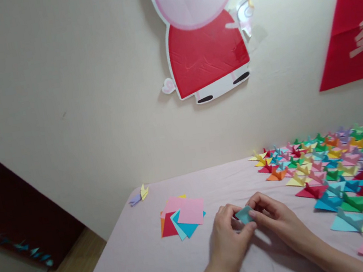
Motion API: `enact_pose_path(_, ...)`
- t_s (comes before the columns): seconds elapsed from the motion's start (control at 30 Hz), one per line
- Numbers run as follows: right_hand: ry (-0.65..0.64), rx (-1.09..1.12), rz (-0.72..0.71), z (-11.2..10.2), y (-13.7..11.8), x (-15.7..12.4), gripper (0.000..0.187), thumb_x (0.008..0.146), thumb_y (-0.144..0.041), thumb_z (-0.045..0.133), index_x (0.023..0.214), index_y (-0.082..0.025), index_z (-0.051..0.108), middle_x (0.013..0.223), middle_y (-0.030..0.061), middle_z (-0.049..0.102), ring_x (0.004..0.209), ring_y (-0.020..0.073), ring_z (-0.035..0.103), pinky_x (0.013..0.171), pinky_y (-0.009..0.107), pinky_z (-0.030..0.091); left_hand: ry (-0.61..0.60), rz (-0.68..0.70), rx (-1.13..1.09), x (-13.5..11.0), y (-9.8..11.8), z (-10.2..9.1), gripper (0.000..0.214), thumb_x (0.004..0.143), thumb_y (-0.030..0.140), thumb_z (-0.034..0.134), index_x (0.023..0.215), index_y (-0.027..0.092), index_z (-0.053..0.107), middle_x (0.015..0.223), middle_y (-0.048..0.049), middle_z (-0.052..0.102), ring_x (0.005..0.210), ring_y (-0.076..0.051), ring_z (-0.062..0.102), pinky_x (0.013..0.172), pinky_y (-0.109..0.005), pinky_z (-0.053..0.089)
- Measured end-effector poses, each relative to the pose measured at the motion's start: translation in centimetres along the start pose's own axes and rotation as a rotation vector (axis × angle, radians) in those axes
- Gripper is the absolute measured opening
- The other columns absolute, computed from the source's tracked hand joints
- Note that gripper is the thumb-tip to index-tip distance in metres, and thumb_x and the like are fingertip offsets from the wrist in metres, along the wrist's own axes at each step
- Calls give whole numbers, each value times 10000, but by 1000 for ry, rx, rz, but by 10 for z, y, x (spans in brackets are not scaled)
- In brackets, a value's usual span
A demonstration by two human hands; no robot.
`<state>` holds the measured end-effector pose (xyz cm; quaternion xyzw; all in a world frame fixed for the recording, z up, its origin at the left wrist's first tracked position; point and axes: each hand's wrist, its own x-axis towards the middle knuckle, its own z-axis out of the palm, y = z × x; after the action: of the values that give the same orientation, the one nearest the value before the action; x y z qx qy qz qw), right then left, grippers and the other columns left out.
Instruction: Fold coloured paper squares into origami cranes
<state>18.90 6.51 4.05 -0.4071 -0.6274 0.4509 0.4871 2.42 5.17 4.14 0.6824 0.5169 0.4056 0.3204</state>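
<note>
Both of my hands meet low in the middle of the view over a pale pink tablecloth (pixel 137 265). My left hand (pixel 229 235) and my right hand (pixel 274 215) pinch a small teal folded paper (pixel 244 215) between their fingertips, just above the cloth. A loose stack of square coloured sheets (pixel 183 217), pink on top with teal, red and orange below, lies a short way to the left of my left hand.
Several rows of folded paper cranes (pixel 343 177) in many colours cover the right part of the table. Two small cranes (pixel 140 195) sit at the far left corner. A cartoon pig poster (pixel 204 47) and a red banner (pixel 355 25) hang on the wall.
</note>
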Motion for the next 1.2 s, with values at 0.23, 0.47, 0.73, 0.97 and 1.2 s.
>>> enact_pose_path(0.23,1,-43,-35,1,0,0,298,862,-499,602,799,-207,593,717,-10,578,658,163,535,609,275,461,-16,-38,41,2,0,0,110,840,227,622,737,204,591,767,3,585,761,-185,523,679,-274,358)
enact_pose_path(0.47,72,-248,-107,0,-3,2,275,889,-437,549,726,-224,611,708,6,608,675,185,577,620,286,464,-29,-4,110,2,-4,2,165,834,224,649,686,202,578,731,5,563,777,-197,516,698,-288,338)
enact_pose_path(0.73,53,-634,-169,-1,17,5,169,868,-282,569,708,-235,598,764,33,625,776,242,549,713,378,441,-18,82,331,-9,9,-3,235,866,269,663,656,211,574,699,-3,586,783,-215,527,735,-336,351)
enact_pose_path(0.97,5,-836,-74,4,13,4,87,822,-135,581,846,-217,596,921,59,641,893,257,541,785,393,424,-280,443,588,-27,7,-15,295,874,342,689,1129,228,593,1305,-45,589,1172,-264,485,1027,-442,342)
enact_pose_path(1.2,-43,-820,-89,-2,23,11,179,905,-117,478,840,-232,599,907,52,647,856,239,546,776,375,421,-374,435,675,-28,0,-23,365,910,483,627,1194,259,580,1427,-57,517,1304,-296,424,1066,-490,352)
